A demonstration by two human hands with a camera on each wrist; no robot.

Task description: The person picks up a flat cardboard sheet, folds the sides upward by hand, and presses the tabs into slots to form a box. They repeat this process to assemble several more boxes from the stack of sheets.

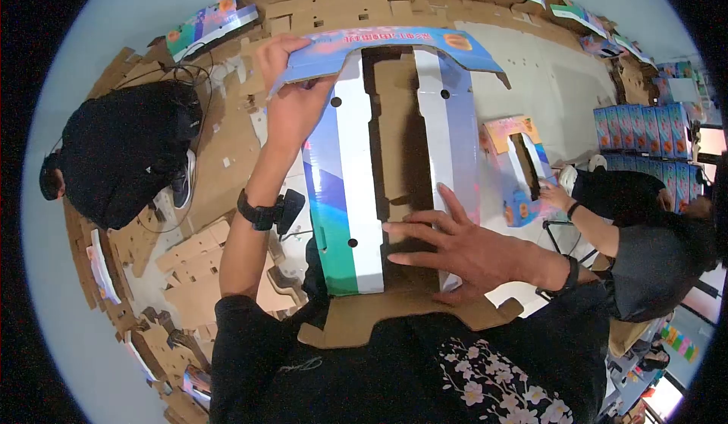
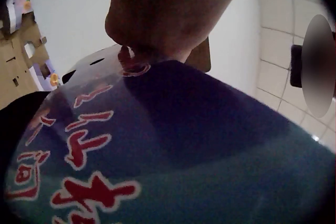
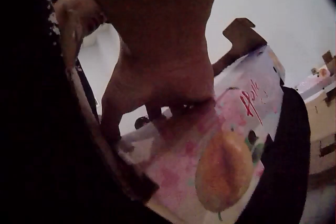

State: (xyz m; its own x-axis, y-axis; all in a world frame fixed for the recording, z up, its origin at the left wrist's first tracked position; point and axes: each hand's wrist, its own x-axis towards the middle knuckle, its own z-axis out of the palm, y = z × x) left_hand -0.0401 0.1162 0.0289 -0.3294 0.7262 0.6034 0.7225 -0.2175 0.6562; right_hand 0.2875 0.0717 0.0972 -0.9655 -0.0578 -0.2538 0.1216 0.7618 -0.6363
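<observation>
A printed cardboard box (image 1: 356,174) with a long slot down its middle stands before the person's chest, its far end flap (image 1: 394,41) raised and its near brown flap (image 1: 409,314) folded out. The left hand (image 1: 292,75) grips the far left corner, thumb and fingers around the flap edge. Fingers spread, the right hand (image 1: 474,249) lies over the near part of the slot and right panel. In the left wrist view the box side (image 2: 173,129) shows red lettering; in the right wrist view the hand (image 3: 163,77) is over a side with a printed fruit (image 3: 224,171).
Brown cardboard pieces (image 1: 197,272) lie at the left. A person in black (image 1: 129,151) crouches there. At the right another person (image 1: 652,249) handles a similar box (image 1: 519,170). Rows of upright boxes (image 1: 644,130) stand beyond, and more cardboard (image 1: 334,14) lies along the far side.
</observation>
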